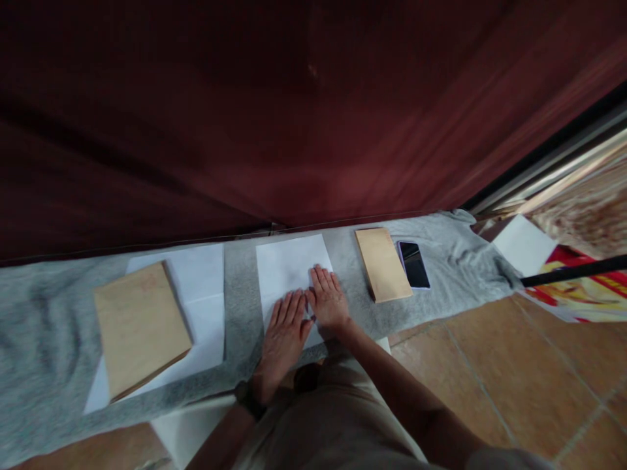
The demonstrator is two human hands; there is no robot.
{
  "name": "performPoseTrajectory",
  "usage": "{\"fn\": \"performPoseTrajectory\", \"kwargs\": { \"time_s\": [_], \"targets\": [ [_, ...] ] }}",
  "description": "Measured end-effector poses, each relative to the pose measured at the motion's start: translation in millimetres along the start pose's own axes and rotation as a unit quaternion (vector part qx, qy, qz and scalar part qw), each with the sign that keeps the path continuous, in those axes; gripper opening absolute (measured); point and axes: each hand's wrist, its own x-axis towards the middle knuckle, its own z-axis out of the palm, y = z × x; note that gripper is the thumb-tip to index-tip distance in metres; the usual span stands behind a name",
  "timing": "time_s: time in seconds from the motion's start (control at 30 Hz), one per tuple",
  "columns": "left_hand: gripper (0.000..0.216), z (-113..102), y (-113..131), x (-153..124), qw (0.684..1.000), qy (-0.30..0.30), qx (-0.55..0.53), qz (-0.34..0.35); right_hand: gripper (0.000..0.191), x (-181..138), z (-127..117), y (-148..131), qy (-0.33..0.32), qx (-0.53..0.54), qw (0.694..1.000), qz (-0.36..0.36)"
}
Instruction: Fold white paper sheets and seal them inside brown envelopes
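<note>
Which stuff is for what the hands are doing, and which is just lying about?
For the job:
- white sheet, under the left hand and right hand
- probably the left envelopes, right envelopes and other paper

Probably just lying about:
- phone
- red-and-yellow poster

I am wearing a dark watch (249,399) on my left wrist (265,384), its band circling just behind my left hand (287,326); shadow is hiding its finer details. Plain beige-grey clothing (321,427) is covering my body, its soft cloth creasing lightly. Toward the lower right edge, a short greyish sleeve (512,458) is ending on my right arm (406,391), leaving it bare down to my right hand (330,303). My fingers (290,307) are showing slender shapes.
</note>
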Motion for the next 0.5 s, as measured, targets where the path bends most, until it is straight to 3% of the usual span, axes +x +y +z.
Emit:
{"fn": "performPoseTrajectory", "kwargs": {
  "time_s": [0.17,0.33,0.5],
  "targets": [
    [0.056,-5.8,-1.6,-28.3,1.000,0.007,0.015,0.003,0.060,2.0,-2.8,0.7,0.009,0.005,1.000,-0.002],
    [0.056,-4.9,-7.9,-34.5,1.000,0.018,0.023,0.002,0.058,-6.3,-5.7,-15.3,-0.006,0.014,1.000,0.010],
    [0.055,1.4,-10.8,-38.0,1.000,0.022,0.014,0.005,0.054,-33.5,-6.4,-30.2,-0.014,0.031,0.999,-0.037]
  ]
}}
